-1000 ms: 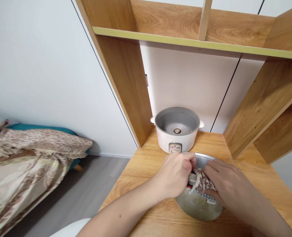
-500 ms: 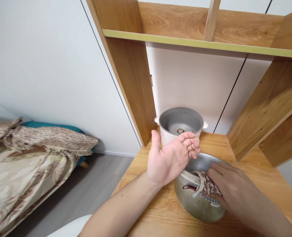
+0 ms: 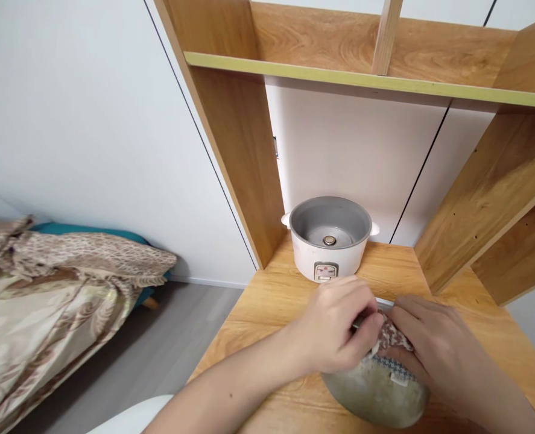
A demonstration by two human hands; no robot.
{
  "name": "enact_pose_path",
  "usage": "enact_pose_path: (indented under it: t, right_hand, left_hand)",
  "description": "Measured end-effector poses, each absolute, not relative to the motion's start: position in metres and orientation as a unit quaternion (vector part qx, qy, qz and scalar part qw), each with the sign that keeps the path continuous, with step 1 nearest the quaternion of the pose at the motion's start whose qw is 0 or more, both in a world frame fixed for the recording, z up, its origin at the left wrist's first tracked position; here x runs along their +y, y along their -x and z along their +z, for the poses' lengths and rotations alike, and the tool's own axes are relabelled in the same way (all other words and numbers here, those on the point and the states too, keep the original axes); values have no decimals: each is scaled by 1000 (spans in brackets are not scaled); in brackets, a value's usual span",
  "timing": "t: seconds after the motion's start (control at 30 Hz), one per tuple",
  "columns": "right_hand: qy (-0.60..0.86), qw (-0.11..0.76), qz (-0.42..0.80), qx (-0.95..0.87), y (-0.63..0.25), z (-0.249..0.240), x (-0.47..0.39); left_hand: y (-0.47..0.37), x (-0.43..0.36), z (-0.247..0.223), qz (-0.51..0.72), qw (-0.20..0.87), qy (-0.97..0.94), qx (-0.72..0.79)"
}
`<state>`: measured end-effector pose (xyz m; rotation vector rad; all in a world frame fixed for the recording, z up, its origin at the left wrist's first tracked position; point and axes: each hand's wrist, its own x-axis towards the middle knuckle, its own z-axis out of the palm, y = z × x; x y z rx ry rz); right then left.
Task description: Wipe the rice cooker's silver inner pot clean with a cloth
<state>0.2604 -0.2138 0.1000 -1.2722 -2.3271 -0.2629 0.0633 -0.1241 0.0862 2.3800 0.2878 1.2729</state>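
Observation:
A dull metal pot [image 3: 376, 395] is tilted on the wooden desk in front of me, much of its rim behind my hands. My right hand [image 3: 434, 340] is closed round a brown-and-white patterned cloth [image 3: 391, 339] with a blue checked edge and a white tag, pressed over the pot's rim. My left hand [image 3: 339, 322] is curled over the rim on the left side, thumb outside against the cloth's edge and fingers bent inward; its fingertips are hidden. Behind them stands a white rice cooker body [image 3: 303, 259], open on top with nothing inside but its heating base.
A wooden shelf unit [image 3: 231, 138] rises round the back of the desk [image 3: 244, 325], its crossboard [image 3: 321, 71] above the cooker. On the left, a patterned cover [image 3: 68, 289] lies over a teal piece of furniture beside the grey floor [image 3: 158, 337].
My left hand has turned from open, palm up, to curled over the pot's rim, uncovering the cooker's front. The pot tilts more and sits slightly lower. My right hand keeps its hold on the cloth.

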Motion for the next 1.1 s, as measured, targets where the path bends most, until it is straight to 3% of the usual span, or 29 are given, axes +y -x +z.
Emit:
enact_pose_path:
  t: [0.1, 0.3, 0.63, 1.1]
  right_hand:
    - [463, 250, -105, -844, -259, 99, -213]
    - [474, 216, -71, -850, -260, 97, -212]
    - [484, 196, -46, -851, -268, 94, -212]
    - [462, 232, -149, -843, -249, 96, -219]
  left_hand:
    - [-67, -127, 78, 441, 121, -880, 130]
    - [-68, -126, 68, 403, 56, -897, 172]
    - [-70, -123, 66, 423, 107, -883, 175]
    - [-80, -129, 51, 421, 95, -885, 177]
